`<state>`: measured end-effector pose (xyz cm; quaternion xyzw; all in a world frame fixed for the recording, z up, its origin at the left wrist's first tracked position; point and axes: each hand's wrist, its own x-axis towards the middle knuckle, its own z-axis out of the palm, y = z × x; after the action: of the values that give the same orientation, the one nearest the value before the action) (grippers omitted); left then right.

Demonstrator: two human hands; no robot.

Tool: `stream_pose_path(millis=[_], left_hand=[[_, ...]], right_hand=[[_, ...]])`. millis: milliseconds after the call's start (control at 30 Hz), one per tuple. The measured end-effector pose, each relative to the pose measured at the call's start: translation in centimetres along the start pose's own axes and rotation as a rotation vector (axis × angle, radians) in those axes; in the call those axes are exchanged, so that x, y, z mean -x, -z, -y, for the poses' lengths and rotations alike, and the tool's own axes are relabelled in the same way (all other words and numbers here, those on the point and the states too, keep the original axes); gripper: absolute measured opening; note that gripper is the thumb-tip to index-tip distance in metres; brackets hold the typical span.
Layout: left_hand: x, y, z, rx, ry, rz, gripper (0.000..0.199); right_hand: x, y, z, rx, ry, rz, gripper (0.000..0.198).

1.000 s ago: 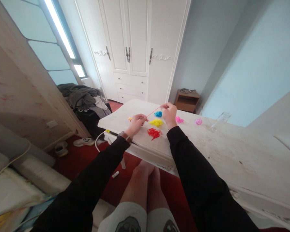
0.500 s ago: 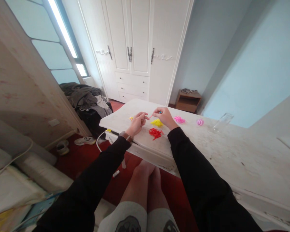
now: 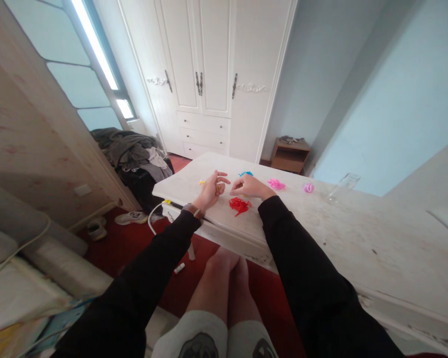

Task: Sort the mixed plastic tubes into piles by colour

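My left hand (image 3: 210, 190) is over the white table (image 3: 194, 171), index finger stretched out and other fingers curled. A small yellow piece (image 3: 219, 188) shows between its curled fingers. Beside it on the right, my right hand (image 3: 253, 186) is closed in a pinch, its fingertips pointing towards the left hand. What the pinch holds, if anything, is too small to make out. Just below the right hand lies a pile of thin red strips (image 3: 239, 206). Blue strips (image 3: 246, 174) show behind that hand, and it mostly covers the yellow pile.
Right of the hands lie a pink pile (image 3: 277, 184), a pink-and-white round piece (image 3: 308, 187) and a clear glass vessel (image 3: 344, 188). Small yellow bits (image 3: 202, 182) lie left of my left hand. A white cable (image 3: 151, 219) hangs at the table's left edge.
My right hand has come down and nearer to me, uncovering the blue strips and covering the yellow pile. The red strip between the hands no longer shows. My left hand has barely moved.
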<state>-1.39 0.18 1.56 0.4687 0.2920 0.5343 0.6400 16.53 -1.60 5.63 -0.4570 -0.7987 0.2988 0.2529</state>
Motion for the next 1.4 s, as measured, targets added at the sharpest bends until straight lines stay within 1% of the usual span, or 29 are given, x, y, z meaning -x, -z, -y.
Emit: stream_pose_path(millis=[133,200,400,600,767,900,1000,1133,1400], left_hand=[[0.2,-0.2,-0.2,0.021,0.008,0.033,0.051],[0.2,-0.3,-0.2,0.024,0.008,0.05,0.049],[0.3,-0.5,-0.3,0.013,0.034,0.097,0.046],[0.4,-0.6,-0.3,0.016,0.032,0.114,0.04],[0.4,-0.5,-0.1,-0.005,0.006,0.097,0.034],[0.3,-0.2,0.1,-0.029,-0.021,0.118,0.024],[0.4,-0.2,0.2,-0.036,-0.052,0.127,0.021],[0.5,-0.2,0.2,-0.059,-0.091,0.14,0.021],[0.2,0.1,0.7,-0.162,-0.122,0.136,0.027]], right_hand=[[-0.1,0.0,0.7,0.062,0.099,-0.225,0.014],[-0.2,-0.2,0.9,0.09,0.141,-0.273,0.012],[-0.5,-1.0,0.6,0.111,0.182,-0.228,0.014],[-0.6,-1.1,0.7,0.113,0.196,-0.235,0.012],[-0.6,-0.9,0.7,0.086,0.139,-0.317,0.014],[-0.6,-0.6,0.5,0.088,0.092,-0.386,0.015],[-0.7,-0.5,0.4,0.066,0.08,-0.427,0.015],[-0.7,-0.4,0.2,0.052,0.077,-0.449,0.015],[-0.8,-0.4,-0.1,0.049,0.088,-0.473,0.013]])
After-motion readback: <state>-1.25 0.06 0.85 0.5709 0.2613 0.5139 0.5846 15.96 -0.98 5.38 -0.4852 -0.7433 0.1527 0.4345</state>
